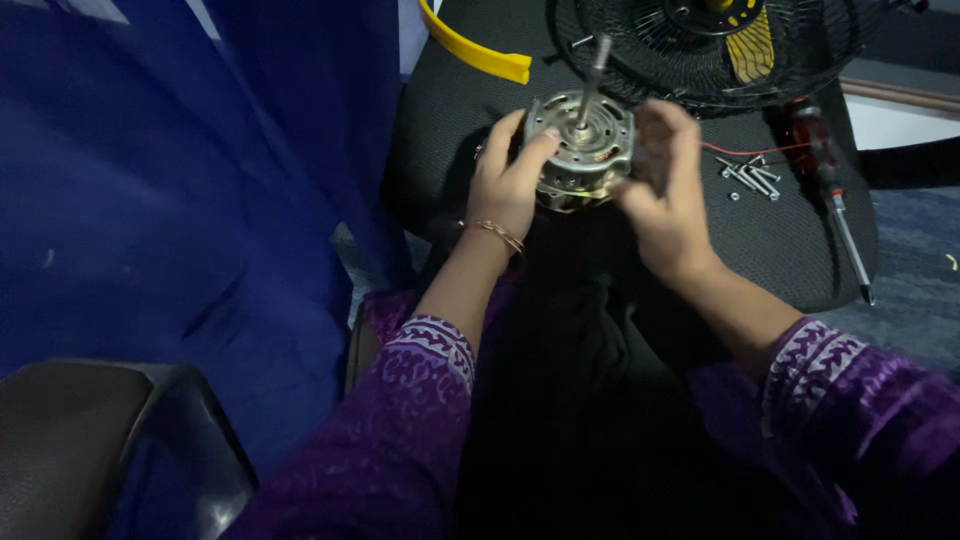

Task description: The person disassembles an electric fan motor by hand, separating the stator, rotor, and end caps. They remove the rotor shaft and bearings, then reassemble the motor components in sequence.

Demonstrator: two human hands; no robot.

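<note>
Fan motor point(580, 150) sits between both hands over the black seat point(440, 150) — left hand point(505, 185) and right hand point(665, 190) fingers clamped on its metal rim. Looks heavy, stiff, sharp-edged — grip the casing, not the shaft point(592, 85)

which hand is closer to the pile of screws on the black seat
Right. The right hand grips the right side of the fan motor, just left of the screws. The left hand holds the motor's far side, with the motor between it and the screws.
</note>
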